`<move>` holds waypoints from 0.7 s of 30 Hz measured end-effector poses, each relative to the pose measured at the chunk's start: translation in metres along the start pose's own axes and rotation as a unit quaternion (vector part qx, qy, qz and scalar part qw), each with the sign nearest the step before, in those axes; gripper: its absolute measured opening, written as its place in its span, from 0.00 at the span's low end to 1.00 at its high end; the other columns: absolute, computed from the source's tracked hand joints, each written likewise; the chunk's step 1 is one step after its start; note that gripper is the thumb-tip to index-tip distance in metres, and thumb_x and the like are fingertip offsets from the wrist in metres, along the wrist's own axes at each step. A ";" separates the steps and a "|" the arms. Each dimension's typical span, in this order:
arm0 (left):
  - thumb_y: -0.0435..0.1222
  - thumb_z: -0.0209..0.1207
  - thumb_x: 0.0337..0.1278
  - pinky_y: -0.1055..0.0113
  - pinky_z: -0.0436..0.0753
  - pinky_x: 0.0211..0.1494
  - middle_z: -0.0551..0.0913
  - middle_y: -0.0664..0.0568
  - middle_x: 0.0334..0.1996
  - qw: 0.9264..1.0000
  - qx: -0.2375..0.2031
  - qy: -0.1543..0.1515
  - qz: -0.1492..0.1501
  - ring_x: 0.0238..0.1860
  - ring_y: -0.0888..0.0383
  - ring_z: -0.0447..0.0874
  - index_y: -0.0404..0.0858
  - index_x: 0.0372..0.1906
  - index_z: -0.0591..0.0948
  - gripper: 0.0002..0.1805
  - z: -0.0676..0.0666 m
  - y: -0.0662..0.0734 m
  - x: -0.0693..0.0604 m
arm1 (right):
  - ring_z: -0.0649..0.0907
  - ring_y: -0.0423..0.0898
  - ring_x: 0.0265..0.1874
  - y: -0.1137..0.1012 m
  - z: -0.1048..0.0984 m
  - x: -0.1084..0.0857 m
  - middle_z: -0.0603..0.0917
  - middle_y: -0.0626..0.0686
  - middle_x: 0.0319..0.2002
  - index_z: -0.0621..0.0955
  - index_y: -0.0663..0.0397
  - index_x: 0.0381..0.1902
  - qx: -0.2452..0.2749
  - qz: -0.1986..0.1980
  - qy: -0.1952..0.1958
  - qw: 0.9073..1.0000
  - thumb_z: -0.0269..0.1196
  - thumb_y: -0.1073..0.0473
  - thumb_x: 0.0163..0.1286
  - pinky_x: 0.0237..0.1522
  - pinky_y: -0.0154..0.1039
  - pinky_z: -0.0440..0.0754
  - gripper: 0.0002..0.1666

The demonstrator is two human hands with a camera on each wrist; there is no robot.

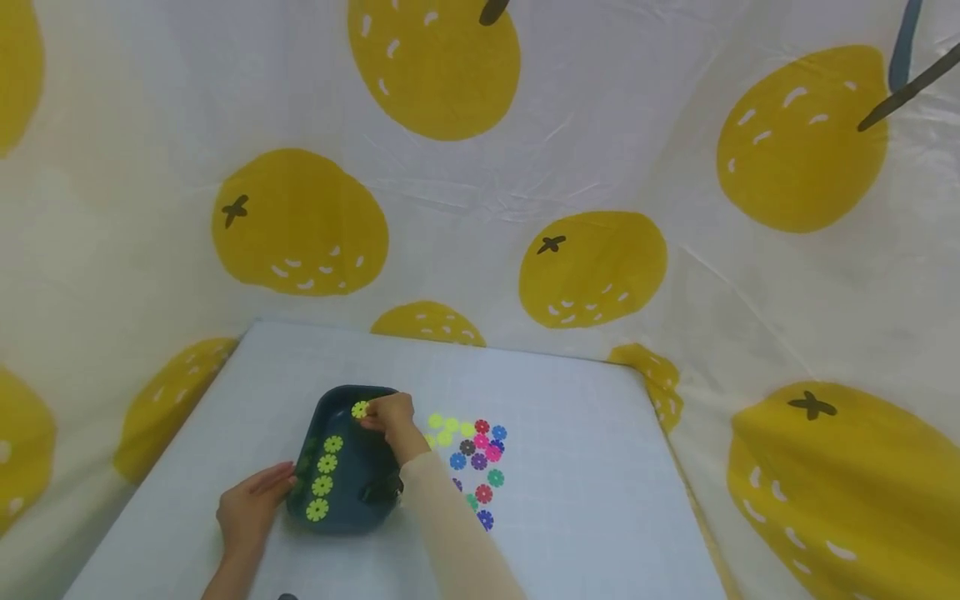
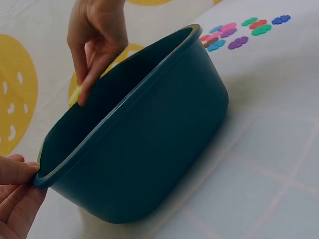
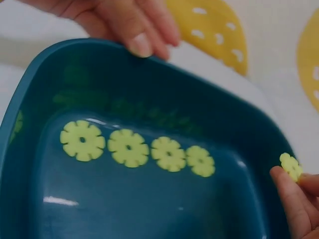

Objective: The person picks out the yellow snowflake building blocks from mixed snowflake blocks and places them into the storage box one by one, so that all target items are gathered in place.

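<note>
White tabletop (image 1: 592, 475), fruit-print cloth (image 1: 457, 183) behind; left hand (image 1: 251, 507) pinches teal tub (image 2: 144, 144), right hand (image 1: 393, 415) a yellow disc (image 1: 359, 409)

Your right sleeve (image 1: 461, 529): one, plain cream, ending just short of the wrist (image 1: 412, 446). Your left hand (image 1: 253, 502) and right hand (image 1: 392, 415): bare.

white, faintly gridded rectangular tabletop (image 1: 585, 467) here, carrying a round-cornered teal plastic basin (image 2: 144, 144); multicoloured flower-shaped plastic discs (image 1: 476, 461) lie scattered to its right.
</note>
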State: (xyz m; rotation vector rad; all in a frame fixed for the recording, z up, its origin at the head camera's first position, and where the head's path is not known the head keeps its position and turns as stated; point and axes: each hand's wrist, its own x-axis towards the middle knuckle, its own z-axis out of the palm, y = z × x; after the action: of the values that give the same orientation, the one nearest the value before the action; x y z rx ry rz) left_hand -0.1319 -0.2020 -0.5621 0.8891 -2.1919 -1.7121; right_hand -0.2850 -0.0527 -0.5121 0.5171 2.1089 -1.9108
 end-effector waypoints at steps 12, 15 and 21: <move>0.36 0.70 0.55 0.89 0.78 0.35 0.86 0.44 0.52 1.000 0.020 -0.005 0.000 0.30 0.91 0.71 0.36 0.53 0.83 0.20 -0.001 -0.006 -0.004 | 0.87 0.46 0.18 0.026 0.016 0.014 0.85 0.59 0.26 0.76 0.76 0.53 -0.063 0.018 0.042 0.997 0.67 0.73 0.60 0.26 0.34 0.87 0.23; 0.37 0.70 0.55 0.87 0.79 0.34 0.86 0.44 0.52 1.000 0.022 -0.006 -0.004 0.30 0.90 0.72 0.36 0.53 0.83 0.20 -0.003 -0.005 -0.003 | 0.87 0.47 0.19 0.030 0.019 0.016 0.84 0.61 0.29 0.76 0.76 0.51 -0.056 0.017 0.036 0.998 0.66 0.74 0.60 0.25 0.33 0.87 0.20; 0.36 0.70 0.55 0.83 0.82 0.35 0.86 0.44 0.52 0.999 0.032 -0.001 -0.013 0.39 0.71 0.86 0.36 0.53 0.84 0.20 -0.005 -0.004 -0.003 | 0.82 0.40 0.17 0.038 0.031 0.017 0.82 0.55 0.25 0.76 0.75 0.50 -0.078 0.000 0.017 0.997 0.69 0.72 0.59 0.21 0.29 0.83 0.22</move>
State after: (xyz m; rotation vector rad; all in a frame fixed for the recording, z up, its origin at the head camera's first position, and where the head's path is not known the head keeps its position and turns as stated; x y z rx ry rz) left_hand -0.1256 -0.2046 -0.5638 0.9342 -2.2589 -1.6634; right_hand -0.2861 -0.0793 -0.5570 0.5194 2.2569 -1.7311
